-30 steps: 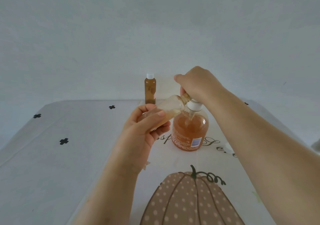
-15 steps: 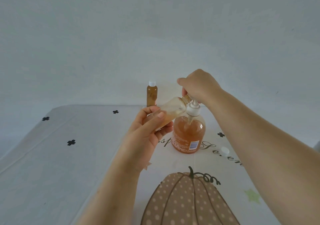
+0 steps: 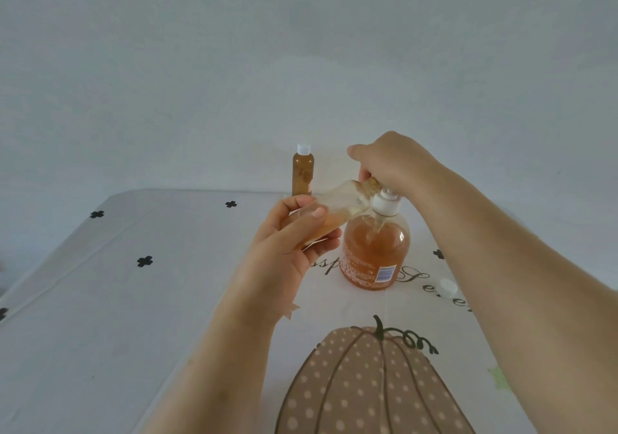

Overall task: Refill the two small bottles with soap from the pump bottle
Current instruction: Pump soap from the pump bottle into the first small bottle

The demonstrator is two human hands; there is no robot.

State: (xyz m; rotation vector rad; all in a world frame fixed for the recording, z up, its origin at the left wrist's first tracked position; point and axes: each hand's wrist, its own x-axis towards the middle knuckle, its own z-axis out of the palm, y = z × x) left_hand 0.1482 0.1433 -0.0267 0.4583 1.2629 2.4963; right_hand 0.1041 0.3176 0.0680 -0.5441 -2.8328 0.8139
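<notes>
The small clear plastic bottle (image 3: pixel 334 204) lies tilted in my left hand (image 3: pixel 294 243), fingers and thumb wrapped round its body, its open neck up against the spout of the round pump bottle (image 3: pixel 374 253) of orange soap. Some amber soap sits in its lower part, so I judge this the second refill, partly done. My right hand (image 3: pixel 391 162) is curled over the white pump head. The other small bottle (image 3: pixel 303 174), amber-full and white-capped, stands behind, apart. A loose white cap (image 3: pixel 447 288) lies on the pumpkin-print tablecloth (image 3: pixel 133 299). Next I need more pump strokes with the neck kept under the spout, then capping.
</notes>
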